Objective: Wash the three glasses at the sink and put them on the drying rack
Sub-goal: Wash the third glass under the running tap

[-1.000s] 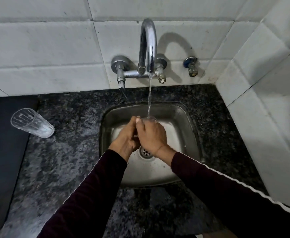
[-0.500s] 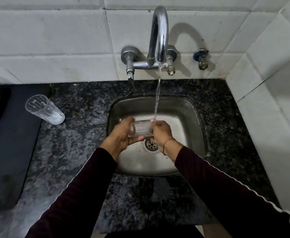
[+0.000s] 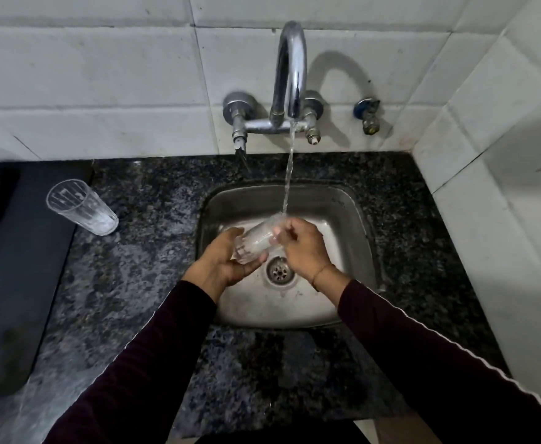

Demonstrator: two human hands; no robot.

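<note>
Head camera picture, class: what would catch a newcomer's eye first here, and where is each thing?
First, the stream of water falling from the faucet onto a clear glass held sideways over the steel sink. The left hand cradles its base while the right hand grips its mouth. A second glass stands on the counter, left.

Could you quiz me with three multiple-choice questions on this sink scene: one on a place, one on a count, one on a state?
1. Where does the spare glass stand?
A. on the counter left of the sink
B. inside the sink
C. on the tap

2. How many glasses show?
A. one
B. two
C. four

3. What is the tap doing?
A. shut off
B. dripping only
C. running

Answers:
1 A, it stands upright on the counter, clear of the sink.
2 B, one on the counter, one held glass between the left hand and right hand.
3 C, a steady stream falls onto the held glass.
</note>
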